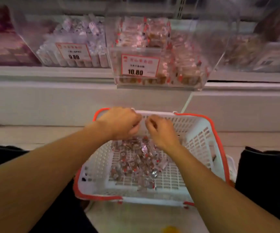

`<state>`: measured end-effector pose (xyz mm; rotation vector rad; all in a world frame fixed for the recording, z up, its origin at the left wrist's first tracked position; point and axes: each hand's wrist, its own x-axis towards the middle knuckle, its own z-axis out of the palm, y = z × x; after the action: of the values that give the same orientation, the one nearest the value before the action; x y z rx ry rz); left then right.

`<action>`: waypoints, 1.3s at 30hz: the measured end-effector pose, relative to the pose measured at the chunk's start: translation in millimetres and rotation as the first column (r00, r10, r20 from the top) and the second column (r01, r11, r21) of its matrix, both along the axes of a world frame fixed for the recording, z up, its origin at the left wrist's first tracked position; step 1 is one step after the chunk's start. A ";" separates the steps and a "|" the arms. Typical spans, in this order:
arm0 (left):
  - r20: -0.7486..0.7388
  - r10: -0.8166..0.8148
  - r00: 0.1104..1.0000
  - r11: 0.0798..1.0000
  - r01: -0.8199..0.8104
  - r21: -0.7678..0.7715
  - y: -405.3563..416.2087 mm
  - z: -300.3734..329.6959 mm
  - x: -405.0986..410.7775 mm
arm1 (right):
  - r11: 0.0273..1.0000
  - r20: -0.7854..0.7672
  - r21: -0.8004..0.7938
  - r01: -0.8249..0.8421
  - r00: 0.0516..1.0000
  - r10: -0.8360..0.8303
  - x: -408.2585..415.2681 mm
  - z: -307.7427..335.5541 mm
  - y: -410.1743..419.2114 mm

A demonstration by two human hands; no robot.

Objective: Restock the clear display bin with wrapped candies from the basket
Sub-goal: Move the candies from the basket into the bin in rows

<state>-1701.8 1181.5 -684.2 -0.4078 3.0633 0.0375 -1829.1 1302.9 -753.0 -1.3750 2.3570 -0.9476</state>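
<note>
Both hands hover over the far end of the white basket (201,132), the left hand (120,122) and right hand (162,132) just apart, fingers curled down toward the wrapped candies (135,162) (whether either has hold of any, I cannot tell). Candies heap in the basket's middle, bare mesh around them. Above the basket's far rim juts the clear display bin (159,64), partly filled.

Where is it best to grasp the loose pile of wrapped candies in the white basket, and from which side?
Scoop the pile of wrapped candies from above, near its middle, probably with both hands: they lie loose and flat on the white red-rimmed plastic basket floor, open at the top.
</note>
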 end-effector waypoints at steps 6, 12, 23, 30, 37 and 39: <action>0.628 0.485 0.608 0.490 -0.784 0.381 25.3 -168.7 42.4 | 0.742 0.533 0.659 -0.122 0.772 -0.347 -3.3 -141.2 53.5; 0.660 0.636 0.399 0.179 -0.909 0.377 47.8 -244.9 43.5 | 0.671 0.367 0.741 0.036 0.815 -0.449 3.0 -184.5 29.7; 0.582 0.757 0.298 -0.051 -0.861 0.507 47.4 -263.9 17.5 | 0.830 0.169 0.553 0.074 0.966 -0.198 36.7 -212.3 8.3; 0.583 0.797 0.157 -0.292 -0.745 0.600 51.1 -256.8 21.0 | 0.908 0.535 0.380 0.176 0.759 -0.371 15.4 -195.3 19.6; 0.710 0.579 0.400 0.206 -0.915 0.348 59.3 -247.5 31.0 | 0.772 0.737 0.591 0.233 0.235 -0.634 -11.0 -175.0 41.6; 0.790 0.456 0.409 0.211 -0.912 0.350 66.9 -241.1 34.4 | 0.761 0.727 0.619 0.196 0.225 -0.649 -15.3 -166.3 46.5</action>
<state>-1667.4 1248.4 -925.2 -1.4434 1.6872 1.0359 -1844.3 1349.3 -919.3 0.1806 1.7504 -0.8970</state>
